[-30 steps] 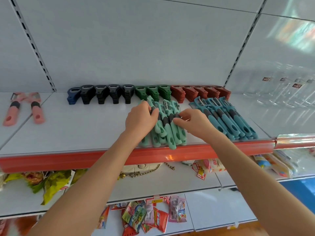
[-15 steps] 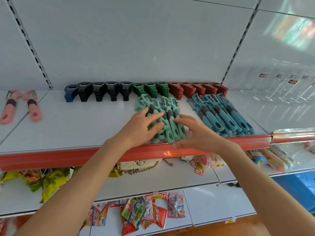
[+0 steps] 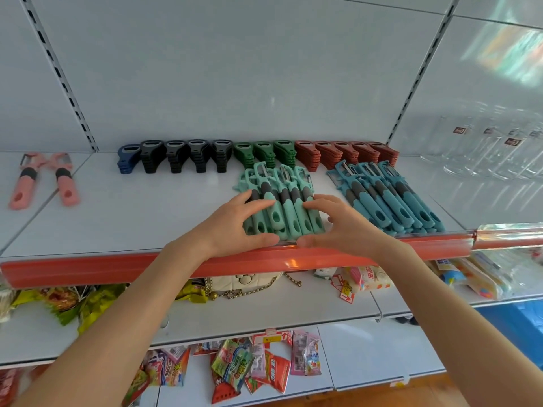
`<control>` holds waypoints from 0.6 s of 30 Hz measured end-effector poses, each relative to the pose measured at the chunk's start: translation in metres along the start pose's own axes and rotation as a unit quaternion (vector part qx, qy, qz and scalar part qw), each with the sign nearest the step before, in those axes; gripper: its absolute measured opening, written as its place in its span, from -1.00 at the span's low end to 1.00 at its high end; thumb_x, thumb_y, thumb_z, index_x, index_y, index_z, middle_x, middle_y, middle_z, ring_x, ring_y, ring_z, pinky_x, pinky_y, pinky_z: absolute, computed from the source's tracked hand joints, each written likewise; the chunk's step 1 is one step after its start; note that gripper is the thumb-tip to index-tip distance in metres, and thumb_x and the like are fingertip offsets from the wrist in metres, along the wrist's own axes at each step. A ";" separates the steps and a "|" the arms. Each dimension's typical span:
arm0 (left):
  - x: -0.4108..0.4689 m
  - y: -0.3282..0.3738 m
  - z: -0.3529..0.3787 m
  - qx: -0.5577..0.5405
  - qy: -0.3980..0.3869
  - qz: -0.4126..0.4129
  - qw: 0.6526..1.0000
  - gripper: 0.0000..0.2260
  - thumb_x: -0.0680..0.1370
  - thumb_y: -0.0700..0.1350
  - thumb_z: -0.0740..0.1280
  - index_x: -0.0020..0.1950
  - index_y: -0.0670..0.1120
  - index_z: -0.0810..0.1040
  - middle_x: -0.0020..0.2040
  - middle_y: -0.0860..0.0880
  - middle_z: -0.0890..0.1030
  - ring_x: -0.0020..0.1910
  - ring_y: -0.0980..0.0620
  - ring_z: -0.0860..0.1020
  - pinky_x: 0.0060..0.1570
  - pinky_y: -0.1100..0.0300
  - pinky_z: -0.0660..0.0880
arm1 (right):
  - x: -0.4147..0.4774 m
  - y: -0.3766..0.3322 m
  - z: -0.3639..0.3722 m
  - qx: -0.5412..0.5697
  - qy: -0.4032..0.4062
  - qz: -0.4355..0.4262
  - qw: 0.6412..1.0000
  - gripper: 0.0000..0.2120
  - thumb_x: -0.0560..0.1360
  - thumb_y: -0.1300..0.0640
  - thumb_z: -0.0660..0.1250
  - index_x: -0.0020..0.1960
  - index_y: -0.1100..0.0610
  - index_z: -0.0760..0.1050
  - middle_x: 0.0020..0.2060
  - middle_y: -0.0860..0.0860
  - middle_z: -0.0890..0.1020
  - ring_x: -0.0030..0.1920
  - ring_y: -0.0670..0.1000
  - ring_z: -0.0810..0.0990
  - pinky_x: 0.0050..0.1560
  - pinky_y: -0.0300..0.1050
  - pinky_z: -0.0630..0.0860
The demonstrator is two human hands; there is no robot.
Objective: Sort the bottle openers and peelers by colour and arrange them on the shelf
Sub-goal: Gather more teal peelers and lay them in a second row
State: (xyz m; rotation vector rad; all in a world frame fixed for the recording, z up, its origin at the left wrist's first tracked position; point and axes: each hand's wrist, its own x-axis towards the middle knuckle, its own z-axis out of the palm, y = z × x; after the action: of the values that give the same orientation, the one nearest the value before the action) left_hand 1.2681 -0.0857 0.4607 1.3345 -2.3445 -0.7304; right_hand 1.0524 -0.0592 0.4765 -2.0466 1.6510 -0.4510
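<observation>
Pressing the stack of slotted, grey-collared mint plastic peelers [image 3: 295,214] between them, left grip [image 3: 235,227] and right grip [image 3: 340,227] lie spread, fingers nearly straight.

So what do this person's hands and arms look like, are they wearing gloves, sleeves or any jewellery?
Both are bare. The left hand and right hand wear no gloves, and no ring, watch or bracelet shows. The left forearm and right forearm show no sleeve as far as the picture's edge.
</observation>
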 end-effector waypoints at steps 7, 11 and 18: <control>-0.001 0.001 -0.006 -0.014 -0.017 0.001 1.000 -0.46 0.44 0.14 0.35 0.38 0.28 0.24 0.52 -0.08 0.06 0.49 -0.01 0.08 0.35 0.20 0.12 | 0.000 0.005 -0.008 0.052 -0.006 -0.012 0.999 -0.38 0.35 0.00 0.46 0.36 0.00 0.35 0.33 -0.08 0.39 0.32 -0.08 0.36 0.32 -0.15 0.31; 0.000 0.006 -0.007 -0.024 0.001 0.002 1.000 -0.50 0.43 0.09 0.39 0.34 0.19 0.36 0.50 -0.11 0.14 0.47 -0.02 0.16 0.34 0.17 0.20 | 0.003 0.007 -0.004 0.037 0.014 -0.013 0.999 -0.40 0.34 -0.04 0.46 0.33 0.00 0.38 0.35 -0.04 0.38 0.31 -0.05 0.38 0.35 -0.03 0.33; 0.000 0.008 -0.005 -0.018 0.021 0.021 0.999 -0.58 0.44 0.05 0.40 0.27 0.06 0.44 0.29 0.02 0.41 0.31 0.05 0.34 0.20 0.19 0.35 | 0.003 0.010 -0.003 0.011 0.015 -0.019 1.000 -0.41 0.34 -0.10 0.43 0.33 -0.02 0.38 0.38 -0.03 0.34 0.35 -0.04 0.32 0.37 -0.03 0.29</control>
State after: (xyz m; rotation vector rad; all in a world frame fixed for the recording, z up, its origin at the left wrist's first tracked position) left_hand 1.2656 -0.0839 0.4695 1.2683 -2.3087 -0.7230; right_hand 1.0430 -0.0645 0.4733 -2.0690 1.6192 -0.5126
